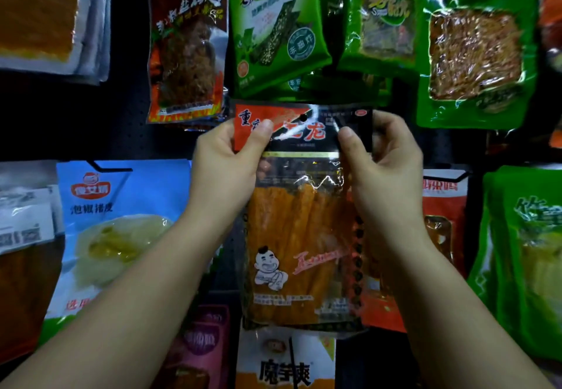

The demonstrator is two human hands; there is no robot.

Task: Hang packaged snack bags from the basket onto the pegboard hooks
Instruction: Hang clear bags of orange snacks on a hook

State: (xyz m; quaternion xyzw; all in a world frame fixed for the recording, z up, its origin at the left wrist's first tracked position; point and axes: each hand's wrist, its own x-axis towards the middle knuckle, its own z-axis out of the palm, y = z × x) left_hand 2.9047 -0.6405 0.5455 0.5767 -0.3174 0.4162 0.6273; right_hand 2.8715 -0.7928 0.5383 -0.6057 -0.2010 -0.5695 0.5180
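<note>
Both arms reaching up, left hand [226,157] and right hand [384,157] each pinching in its grip the orange snack bag [301,236] at centre, pegboard [127,133] dim behind, blue bag [121,221] hanging at nine o'clock, hook hard to make out

Both my hands pinch the top of the orange snack bag [304,230], the left grip [226,157] at its red corner, the right grip [384,157] at its dark corner. Just above both grips the green seaweed bags [276,24] hang low, their bottom edges almost meeting the held bag's top. Up and left of the left grip the dark chicken bag [187,51] crowds in. Left of that grip a strip of bare pegboard [91,127] lies open above the blue bag [121,224]. Right of the right grip a green bag [474,63] hangs above and a red bag [444,221] below, a narrow dark gap between them.
</note>
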